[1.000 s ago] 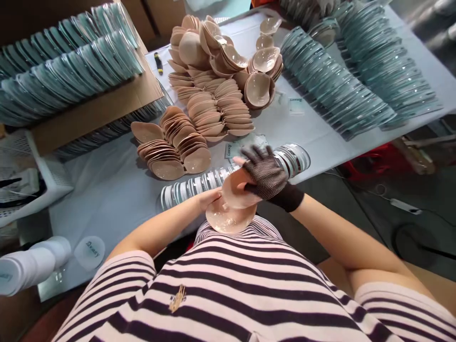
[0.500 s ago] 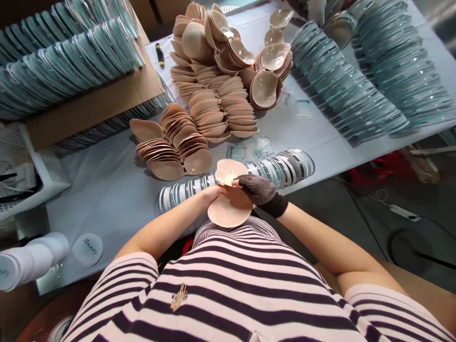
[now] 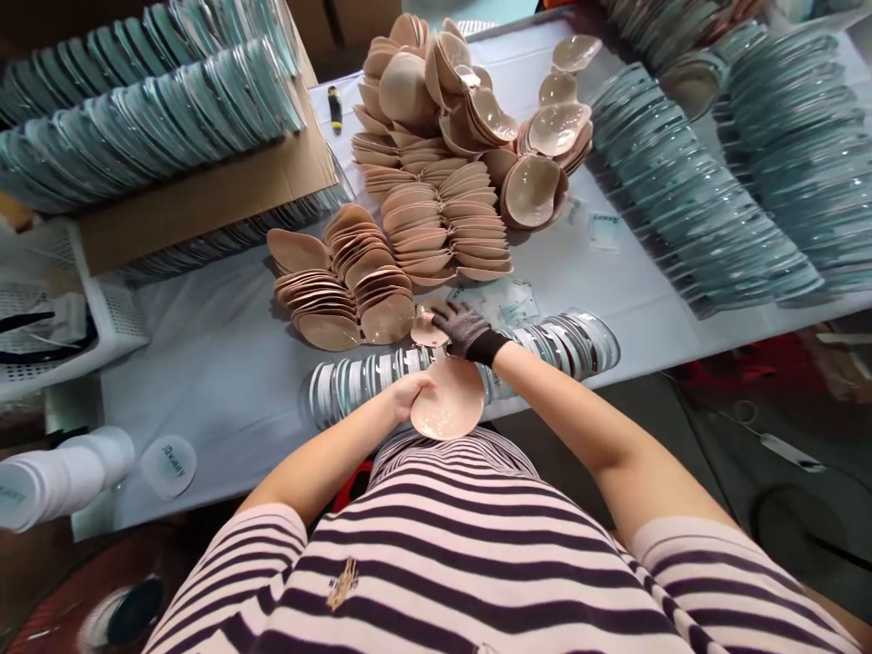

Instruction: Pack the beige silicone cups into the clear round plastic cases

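Observation:
A beige adhesive bra [image 3: 448, 400], two shiny cups joined in the middle, is held in front of my striped shirt. My bare left hand [image 3: 411, 392] grips the left edge of its nearer cup, thumb on top. In a dark fingerless glove, my right hand [image 3: 464, 327] has its fingers on the farther cup, which is partly hidden. Just beyond lies a stack of nested beige bras [image 3: 327, 329], with a larger pile [image 3: 446, 227] behind it. Under my hands runs a row of clear round packs [image 3: 371, 374] standing on edge.
Long rows of clear packs [image 3: 708, 191] cover the right of the table [image 3: 211, 363]. More packs [image 3: 163, 118] stand on a cardboard box at left. A white basket [image 3: 113, 313], white discs [image 3: 68, 472], a single labelled disc [image 3: 168, 466] and a yellow-black cutter [image 3: 334, 109] are also there.
My right hand has moved from the bra's middle to its farther cup. My left hand now holds the nearer cup lower on its edge. The whole view has shifted slightly.

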A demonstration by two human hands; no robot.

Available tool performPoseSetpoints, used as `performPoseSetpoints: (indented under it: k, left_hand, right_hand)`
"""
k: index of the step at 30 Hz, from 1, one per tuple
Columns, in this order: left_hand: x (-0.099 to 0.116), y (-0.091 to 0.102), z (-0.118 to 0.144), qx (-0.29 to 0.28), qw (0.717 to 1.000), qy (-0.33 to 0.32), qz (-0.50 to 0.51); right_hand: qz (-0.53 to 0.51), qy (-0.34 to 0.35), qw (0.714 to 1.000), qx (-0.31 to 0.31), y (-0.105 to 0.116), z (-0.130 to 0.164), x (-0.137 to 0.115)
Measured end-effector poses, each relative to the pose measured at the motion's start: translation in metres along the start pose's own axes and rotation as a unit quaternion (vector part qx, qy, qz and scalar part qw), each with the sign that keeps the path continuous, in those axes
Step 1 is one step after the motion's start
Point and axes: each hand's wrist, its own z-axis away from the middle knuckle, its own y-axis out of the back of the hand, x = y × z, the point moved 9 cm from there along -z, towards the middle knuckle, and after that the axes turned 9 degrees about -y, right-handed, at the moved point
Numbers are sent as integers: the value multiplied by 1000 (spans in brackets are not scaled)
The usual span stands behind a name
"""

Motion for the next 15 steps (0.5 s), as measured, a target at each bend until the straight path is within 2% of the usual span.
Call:
performPoseSetpoints:
  k: [2, 5, 7, 10, 12, 15]
  left_hand:
    - [-4, 4, 5, -2, 1000, -5, 9]
    - [-5, 14, 12, 7, 1000, -17, 26]
    - [-3, 22, 14, 15, 998, -30, 45]
    - [0, 28, 14, 6, 996, -47, 77]
    - [0, 31, 11, 9, 995, -46, 85]
    - [0, 36, 7, 29, 994, -49, 90]
  right_hand:
    - [49, 26, 995, -84, -29, -19, -11]
    - [79, 3, 985, -152, -54, -36, -9]
    - [91, 6, 984, -154, -55, -43, -3]
    - [90, 6, 987, -134, -45, -54, 15]
    - [63, -60, 991, -105, -34, -64, 38]
    - [6, -228, 972, -60, -26, -73, 79]
